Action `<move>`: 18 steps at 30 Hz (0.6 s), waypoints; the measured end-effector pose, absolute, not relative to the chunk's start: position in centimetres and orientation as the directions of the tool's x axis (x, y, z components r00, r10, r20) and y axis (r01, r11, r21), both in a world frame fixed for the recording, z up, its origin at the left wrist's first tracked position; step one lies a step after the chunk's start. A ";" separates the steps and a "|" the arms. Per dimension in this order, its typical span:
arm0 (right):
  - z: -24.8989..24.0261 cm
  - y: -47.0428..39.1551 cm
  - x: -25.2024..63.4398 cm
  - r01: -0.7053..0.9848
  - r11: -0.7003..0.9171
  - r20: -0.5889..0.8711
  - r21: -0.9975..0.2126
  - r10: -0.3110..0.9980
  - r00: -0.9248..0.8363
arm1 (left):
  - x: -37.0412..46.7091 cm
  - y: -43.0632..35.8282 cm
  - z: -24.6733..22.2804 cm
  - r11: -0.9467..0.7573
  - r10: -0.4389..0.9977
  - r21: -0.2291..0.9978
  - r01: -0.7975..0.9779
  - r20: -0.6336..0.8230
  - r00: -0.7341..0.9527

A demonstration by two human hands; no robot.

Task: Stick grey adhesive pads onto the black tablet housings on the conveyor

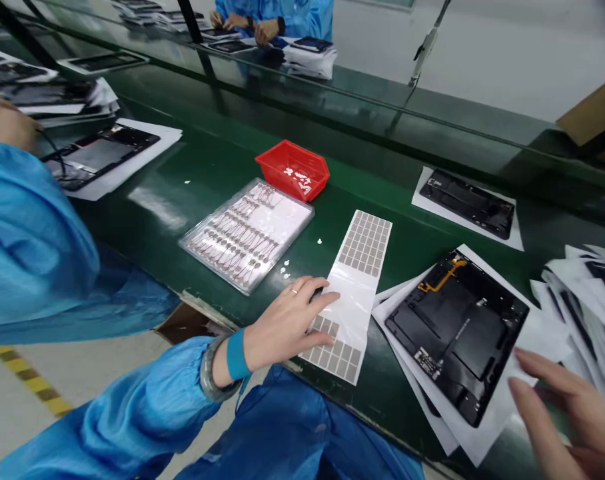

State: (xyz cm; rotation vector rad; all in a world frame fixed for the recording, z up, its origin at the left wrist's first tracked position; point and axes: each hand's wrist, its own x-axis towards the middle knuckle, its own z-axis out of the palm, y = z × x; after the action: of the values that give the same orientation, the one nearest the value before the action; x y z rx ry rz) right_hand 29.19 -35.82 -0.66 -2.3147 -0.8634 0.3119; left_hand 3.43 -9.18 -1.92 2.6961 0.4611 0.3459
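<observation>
My left hand (297,317) rests over a white sheet of grey rectangular stickers (365,243), thumb and index finger stretched apart. A slim dark object (316,293) shows between its fingers, mostly covered by them; its kind is hidden. That wrist wears a blue strap and a bangle. My right hand (567,407), cut off by the frame edge, is open beside a black tablet housing (462,333) with an orange flex cable. Its fingertips are near the housing's right edge; whether they touch it or the paper underneath I cannot tell.
A clear tray of small wired parts (242,233) and a red bin with white bits (292,170) stand mid-table. Another housing (467,203) lies behind right; a paper stack (587,307) is at far right. A co-worker's blue sleeve (32,247) reaches in at left.
</observation>
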 end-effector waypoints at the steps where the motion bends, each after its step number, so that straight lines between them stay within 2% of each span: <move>1: 0.0 -34.6 28.2 0.544 -0.572 0.002 -0.614 0.688 0.726 | 3.4 -9.6 -1.8 -0.866 0.400 0.395 0.308 0.176 0.899; 4: 1.1 -30.3 24.2 0.591 -0.482 -0.224 -0.646 0.861 0.457 | 3.2 -10.9 -1.8 -0.831 0.516 0.327 0.450 0.154 0.842; 7: 0.2 -26.4 21.5 0.593 -0.411 -0.277 -0.692 0.910 0.308 | 3.2 -11.7 -2.2 -0.804 0.553 0.346 0.483 0.139 0.821; 10: -1.5 -24.4 20.8 0.445 -0.403 -0.297 -0.800 0.910 0.290 | 3.1 -11.4 -2.7 -0.712 0.594 0.552 0.433 0.146 0.791; 12: -2.1 -23.8 20.9 0.244 -0.408 -0.334 -0.880 0.896 0.294 | 3.1 -10.9 -2.8 -0.565 0.640 0.733 0.378 0.101 0.761; 14: -2.1 -23.6 21.0 0.043 -0.411 -0.379 -0.911 0.872 0.309 | 3.2 -10.3 -2.7 -0.365 0.651 0.888 0.279 0.030 0.758; 16: -1.6 -23.6 21.0 -0.103 -0.428 -0.438 -0.898 0.848 0.299 | 3.3 -9.8 -2.6 -0.130 0.614 0.978 0.161 -0.048 0.788; 18: -1.2 -23.6 20.9 -0.194 -0.454 -0.492 -0.870 0.831 0.259 | 3.5 -9.6 -2.6 0.092 0.546 0.992 0.085 -0.122 0.829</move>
State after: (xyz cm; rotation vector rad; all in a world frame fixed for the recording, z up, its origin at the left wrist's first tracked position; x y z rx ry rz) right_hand 20.87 -23.63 -1.25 -1.5894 -0.6071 1.3698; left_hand 3.48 -9.59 -2.59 1.4558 0.5384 0.3671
